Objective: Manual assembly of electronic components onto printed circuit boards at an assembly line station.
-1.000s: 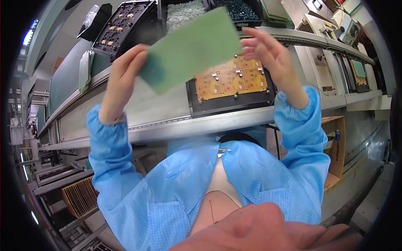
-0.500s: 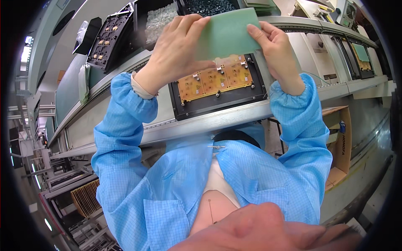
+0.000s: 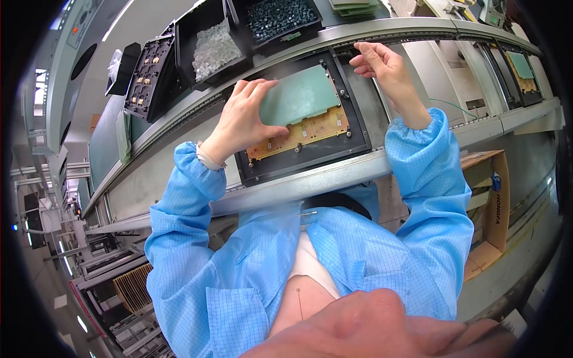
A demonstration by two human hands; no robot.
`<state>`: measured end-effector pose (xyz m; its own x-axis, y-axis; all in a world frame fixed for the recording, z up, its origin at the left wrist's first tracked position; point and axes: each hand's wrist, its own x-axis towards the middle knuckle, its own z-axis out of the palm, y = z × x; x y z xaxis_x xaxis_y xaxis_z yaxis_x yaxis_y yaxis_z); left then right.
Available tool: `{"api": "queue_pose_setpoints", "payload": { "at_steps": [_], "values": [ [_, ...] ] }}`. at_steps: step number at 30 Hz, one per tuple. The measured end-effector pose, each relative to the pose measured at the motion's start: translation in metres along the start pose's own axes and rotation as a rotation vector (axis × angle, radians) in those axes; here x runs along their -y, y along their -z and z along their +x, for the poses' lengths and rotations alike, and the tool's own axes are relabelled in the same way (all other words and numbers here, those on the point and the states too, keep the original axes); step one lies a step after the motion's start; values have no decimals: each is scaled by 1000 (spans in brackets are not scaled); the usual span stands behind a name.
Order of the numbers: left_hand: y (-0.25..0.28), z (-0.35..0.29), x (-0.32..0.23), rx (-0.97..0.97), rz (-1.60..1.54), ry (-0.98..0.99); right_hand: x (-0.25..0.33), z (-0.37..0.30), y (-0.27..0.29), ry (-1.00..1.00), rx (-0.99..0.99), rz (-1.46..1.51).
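Note:
A light-green sheet (image 3: 304,95) covers the far part of the orange circuit board panel (image 3: 307,131), whose near edge shows below it. The panel sits in a black tray-like fixture (image 3: 352,134) on the conveyor. My left hand (image 3: 239,119) grips the sheet's left edge, thumb near the board and fingers at the sheet's upper left corner. My right hand (image 3: 382,68) is up to the right, beyond the fixture's right edge. It is apart from the sheet, with loosely bent fingers and nothing seen in them.
Beyond the rail stand a bin of whitish clear parts (image 3: 218,51), a bin of dark parts (image 3: 283,21) and a black tilted tray (image 3: 149,77). More green sheets (image 3: 355,7) are stacked at the back. Another fixture (image 3: 522,74) stands farther right. A cardboard box (image 3: 495,238) lies below.
The green sheet has come down from above the panel onto its far part. My right hand has let go of it and moved away. My left hand still grips its left side.

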<state>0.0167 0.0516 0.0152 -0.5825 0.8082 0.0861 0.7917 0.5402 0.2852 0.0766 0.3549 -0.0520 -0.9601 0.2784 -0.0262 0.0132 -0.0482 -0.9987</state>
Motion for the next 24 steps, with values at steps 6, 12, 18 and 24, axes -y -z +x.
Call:
{"api": "queue_pose_setpoints", "payload": {
  "at_steps": [6,12,18,24],
  "values": [
    [-8,6,0,12,-25,-4,0,-4,0,28,16,10],
    [-12,6,1,11,-37,-3,0,-6,-1,30,47,9],
    [-18,3,6,-4,-2,-19,3,-7,-4,20,83,-50],
    [-21,-2,16,-58,105,-100,2,-6,-10,29,110,-66]
  ]
}}
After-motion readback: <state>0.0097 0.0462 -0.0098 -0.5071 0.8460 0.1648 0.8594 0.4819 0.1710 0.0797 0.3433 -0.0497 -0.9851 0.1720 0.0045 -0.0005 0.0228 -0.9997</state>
